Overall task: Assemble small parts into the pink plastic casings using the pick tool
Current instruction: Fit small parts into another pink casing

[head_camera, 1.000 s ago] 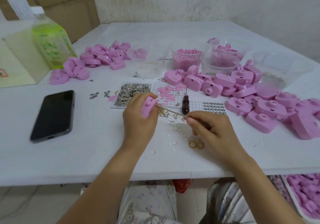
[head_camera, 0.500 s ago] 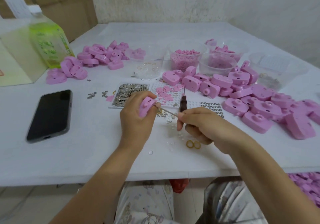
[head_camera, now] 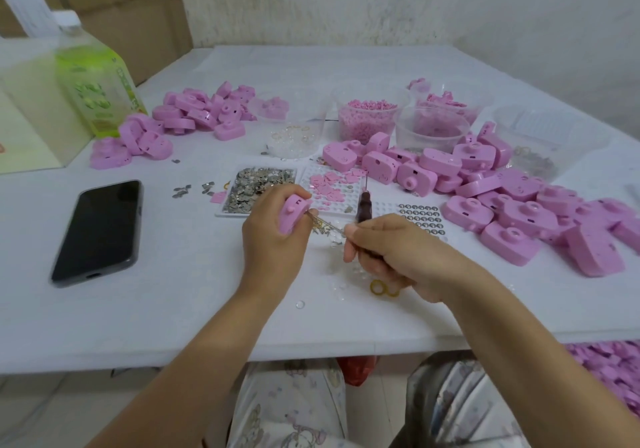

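In the head view, the left hand (head_camera: 273,240) has its fingers curled round a pink casing (head_camera: 292,214), held just above the white surface (head_camera: 173,309), near a tray of metal bits (head_camera: 256,188). The right hand (head_camera: 394,253) pinches the pick tool (head_camera: 329,225), whose thin shaft reaches the casing's edge. A dark-handled awl (head_camera: 363,205) stands upright just behind that hand. A heap of casings (head_camera: 519,212) lies to the right, and a phone (head_camera: 98,233) to the left.
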